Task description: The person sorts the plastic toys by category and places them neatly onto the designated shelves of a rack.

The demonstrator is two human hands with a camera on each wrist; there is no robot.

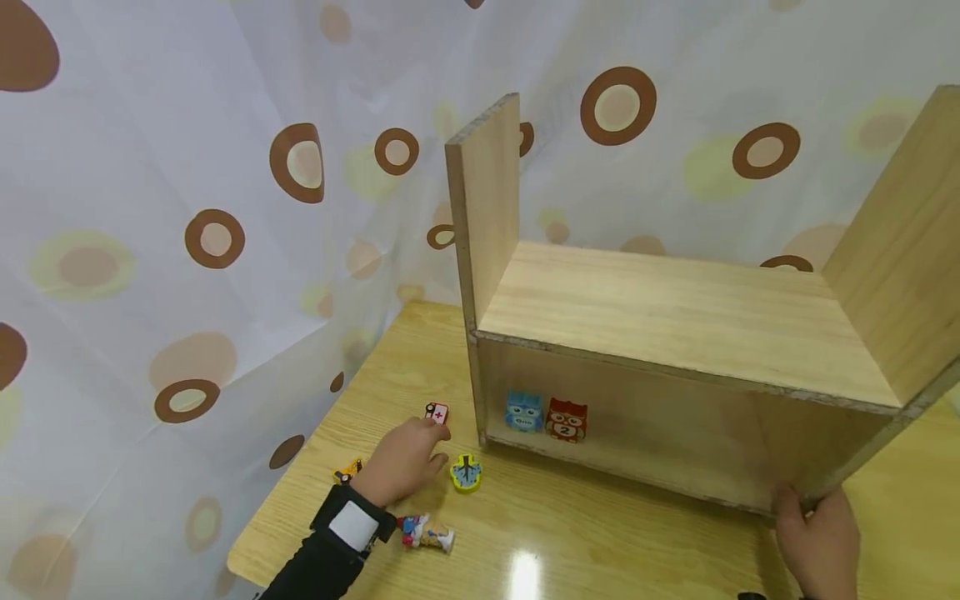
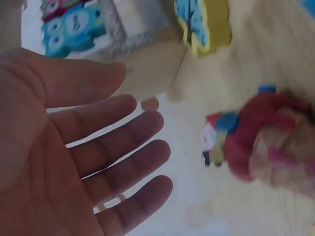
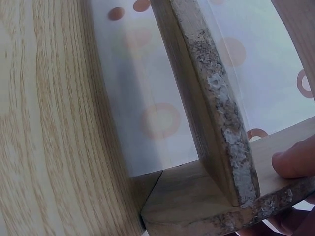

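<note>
My left hand (image 1: 402, 461) reaches low over the table, its fingertips at a small toy ambulance (image 1: 437, 412) in the head view. Its fingers look spread and nearly straight in the left wrist view, with nothing in the palm. Beside that hand are a yellow-rimmed tree-shaped toy (image 1: 466, 473), a small yellow toy vehicle (image 1: 348, 472) and a colourful figurine (image 1: 427, 532) lying on its side. My right hand (image 1: 821, 542) grips the lower right corner of a wooden shelf (image 1: 690, 312). In the right wrist view, the thumb (image 3: 295, 160) lies over the board and fingers curl beneath.
A blue owl block (image 1: 523, 412) and a red owl block (image 1: 567, 420) stand in the shelf's lower compartment, at its left. Two tall side panels rise above the middle board. The wooden table (image 1: 592, 533) meets a patterned cloth (image 1: 337, 275) at the left and back.
</note>
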